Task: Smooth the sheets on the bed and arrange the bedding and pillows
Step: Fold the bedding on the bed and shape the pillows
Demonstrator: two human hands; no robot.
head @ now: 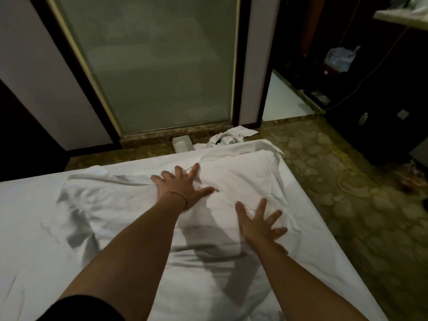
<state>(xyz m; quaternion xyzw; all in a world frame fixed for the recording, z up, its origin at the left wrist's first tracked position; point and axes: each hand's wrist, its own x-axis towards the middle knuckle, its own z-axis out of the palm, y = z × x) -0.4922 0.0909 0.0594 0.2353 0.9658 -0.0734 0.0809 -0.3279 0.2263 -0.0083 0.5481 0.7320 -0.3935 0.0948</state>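
Nearest the camera, two bare forearms reach out over a white cotton bed sheet (30, 218) that covers the mattress from the lower edge of the view to the far side. A black sleeve (83, 308) covers the left upper arm. The right hand (257, 225) lies flat with fingers spread wide and straight, palm pressing on a plump white pillow (243, 177) that sits on the sheet near the bed's far right corner; it holds nothing. Just beyond it, the left hand (180, 184) also presses the pillow's left part with fingers splayed and straight, gripping nothing, and a thin braided bracelet (177, 194) circles its wrist. The pillowcase is creased and its open end flares loose at the far corner. Left of the pillow the sheet bunches in wrinkles.

Past the bed, a small white rectangular tray (183, 144) and a crumpled white cloth (229, 135) lie on the patterned floor (324, 163). Behind them stands a frosted glass door (157, 66) in a dark frame. A yellow cord (345, 172) trails across the floor at right. No legible writing shows anywhere.
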